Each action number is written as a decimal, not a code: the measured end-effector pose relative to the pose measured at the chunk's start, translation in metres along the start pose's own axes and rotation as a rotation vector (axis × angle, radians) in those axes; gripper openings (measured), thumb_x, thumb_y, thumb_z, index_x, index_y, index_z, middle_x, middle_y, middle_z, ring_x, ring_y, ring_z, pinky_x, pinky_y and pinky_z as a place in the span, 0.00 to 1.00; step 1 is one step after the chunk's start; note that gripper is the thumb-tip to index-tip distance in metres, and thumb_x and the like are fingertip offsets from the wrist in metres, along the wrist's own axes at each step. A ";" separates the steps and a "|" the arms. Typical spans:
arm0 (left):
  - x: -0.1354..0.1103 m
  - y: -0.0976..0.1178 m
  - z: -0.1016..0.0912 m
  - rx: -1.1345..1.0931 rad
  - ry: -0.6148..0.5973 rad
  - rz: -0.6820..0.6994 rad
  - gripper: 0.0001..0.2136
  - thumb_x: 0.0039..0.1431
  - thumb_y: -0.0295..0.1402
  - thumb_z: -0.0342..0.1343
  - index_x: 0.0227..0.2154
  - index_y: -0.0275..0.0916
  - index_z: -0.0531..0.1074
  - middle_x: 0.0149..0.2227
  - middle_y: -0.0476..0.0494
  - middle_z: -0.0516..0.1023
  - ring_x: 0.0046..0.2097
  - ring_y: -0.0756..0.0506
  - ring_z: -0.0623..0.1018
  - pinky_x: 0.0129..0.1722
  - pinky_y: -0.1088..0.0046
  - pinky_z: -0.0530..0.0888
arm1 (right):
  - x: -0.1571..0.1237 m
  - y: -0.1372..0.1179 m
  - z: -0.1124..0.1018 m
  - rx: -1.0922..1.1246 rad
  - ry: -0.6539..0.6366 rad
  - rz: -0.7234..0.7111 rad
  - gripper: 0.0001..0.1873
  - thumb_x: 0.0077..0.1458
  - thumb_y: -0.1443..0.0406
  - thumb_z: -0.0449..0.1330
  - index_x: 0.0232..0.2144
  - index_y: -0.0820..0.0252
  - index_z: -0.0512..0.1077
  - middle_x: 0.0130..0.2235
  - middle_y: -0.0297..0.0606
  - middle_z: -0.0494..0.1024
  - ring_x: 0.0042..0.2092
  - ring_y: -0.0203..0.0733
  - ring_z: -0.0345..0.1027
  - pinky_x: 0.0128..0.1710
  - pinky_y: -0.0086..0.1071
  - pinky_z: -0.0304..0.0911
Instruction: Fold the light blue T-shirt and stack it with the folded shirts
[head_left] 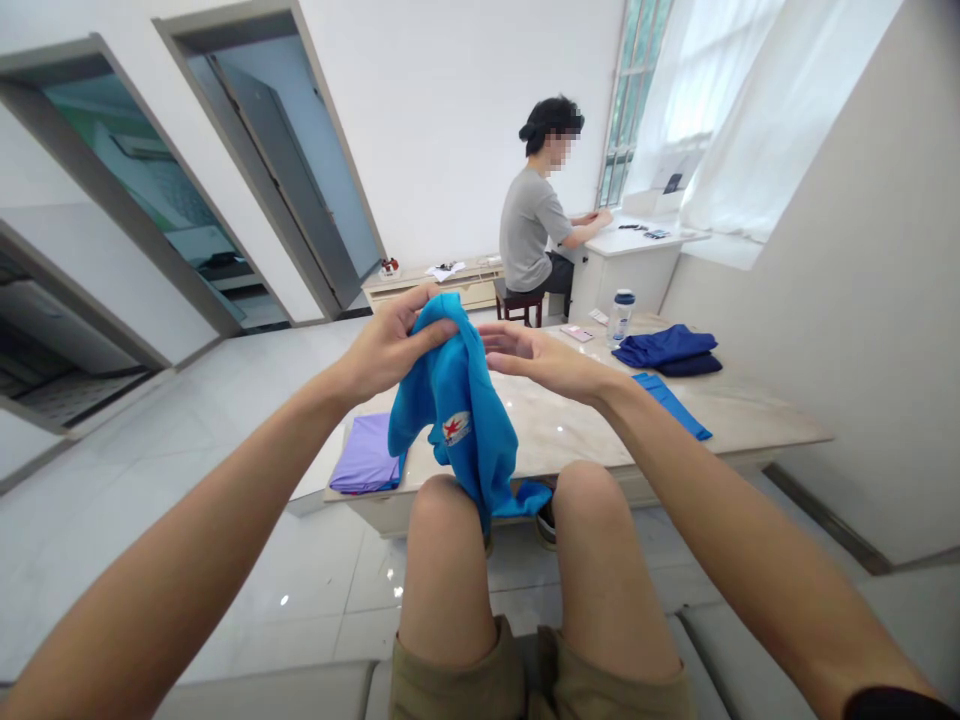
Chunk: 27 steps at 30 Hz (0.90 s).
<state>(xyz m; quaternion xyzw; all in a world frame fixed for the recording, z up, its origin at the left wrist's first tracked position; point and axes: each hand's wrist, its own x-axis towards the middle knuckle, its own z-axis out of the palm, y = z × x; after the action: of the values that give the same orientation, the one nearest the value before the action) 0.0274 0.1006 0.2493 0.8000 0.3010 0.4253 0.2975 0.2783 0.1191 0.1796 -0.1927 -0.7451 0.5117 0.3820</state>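
A bright blue cloth garment (491,430) with a white and red badge hangs bunched above my knees, its lower end drooping between them. My left hand (401,345) pinches its top edge between thumb and fingers. Beside the cloth's right side is my right hand (536,358), its fingers stretched out and apart from the thumb; the fingertips come close to the fabric, and whether they touch it I cannot tell. Just left of the hanging cloth, a folded purple garment (367,450) lies on the low marble-topped table (570,440).
On the table's right side lie a folded navy garment (667,350) and a folded blue cloth (673,405). A water bottle (620,318) stands behind them, near a pink card-like item (577,333). Farther back, a person (534,220) sits at a white desk (626,255).
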 end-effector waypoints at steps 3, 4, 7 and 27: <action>0.000 0.000 -0.007 -0.006 0.001 0.008 0.22 0.60 0.53 0.73 0.38 0.41 0.72 0.32 0.49 0.76 0.35 0.46 0.80 0.34 0.74 0.79 | 0.024 0.016 0.008 0.145 -0.148 0.027 0.38 0.58 0.40 0.74 0.63 0.50 0.77 0.63 0.40 0.82 0.62 0.48 0.75 0.64 0.40 0.70; 0.000 -0.001 -0.009 -0.010 0.006 0.008 0.22 0.60 0.53 0.73 0.38 0.41 0.72 0.32 0.49 0.76 0.35 0.46 0.80 0.34 0.74 0.79 | 0.029 0.023 0.010 0.168 -0.191 0.067 0.39 0.56 0.38 0.74 0.60 0.52 0.79 0.59 0.40 0.84 0.60 0.48 0.77 0.61 0.39 0.72; -0.004 -0.007 -0.014 -0.017 0.012 -0.003 0.23 0.60 0.55 0.72 0.39 0.42 0.71 0.32 0.49 0.77 0.35 0.46 0.79 0.34 0.74 0.79 | 0.031 0.041 0.010 0.191 -0.244 0.196 0.41 0.50 0.33 0.74 0.50 0.58 0.83 0.49 0.41 0.87 0.50 0.48 0.80 0.51 0.36 0.75; -0.017 -0.060 -0.035 1.006 -0.076 -0.248 0.15 0.73 0.45 0.51 0.51 0.43 0.73 0.42 0.38 0.84 0.46 0.33 0.83 0.45 0.63 0.75 | -0.015 0.032 -0.064 -1.335 0.454 0.111 0.09 0.61 0.59 0.65 0.39 0.58 0.80 0.45 0.48 0.81 0.46 0.54 0.73 0.41 0.39 0.61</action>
<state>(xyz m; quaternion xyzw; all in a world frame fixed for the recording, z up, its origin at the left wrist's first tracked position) -0.0238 0.1339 0.2130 0.8172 0.5499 0.1600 -0.0649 0.3333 0.1607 0.1569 -0.5254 -0.7906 -0.0887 0.3016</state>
